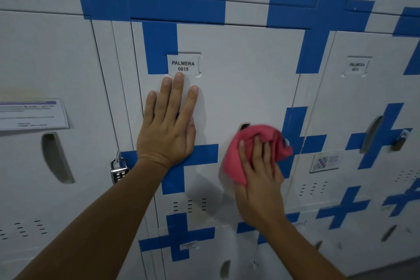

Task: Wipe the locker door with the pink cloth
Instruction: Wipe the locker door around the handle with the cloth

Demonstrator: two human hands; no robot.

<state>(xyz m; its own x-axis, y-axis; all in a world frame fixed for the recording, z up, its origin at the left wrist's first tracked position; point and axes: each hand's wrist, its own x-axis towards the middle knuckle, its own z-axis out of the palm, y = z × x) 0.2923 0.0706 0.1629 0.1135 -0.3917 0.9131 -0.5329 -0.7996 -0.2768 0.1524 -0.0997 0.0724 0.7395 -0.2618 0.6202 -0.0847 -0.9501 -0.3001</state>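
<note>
Lockers in white metal with blue tape crosses fill the view, seen from a person's head looking at their own two hands. Near the left edge of the middle locker door (238,88) a silver padlock (118,169) hangs from the neighbouring door's latch. Next, the left hand (168,120) lies open and flat on the door, fingers spread, fingertips just under the label (183,66) reading PALMERA 0015, holding nothing. Further right, toward the door's right edge, the right hand (256,166) presses a bunched pink cloth (256,143) against the door, fingers curled into the cloth, which partly covers the recessed handle slot (243,126). One risk, judging from this: the loose folds could snag on the slot or the latch ring beside it, dragging the cloth out of the hand.
</note>
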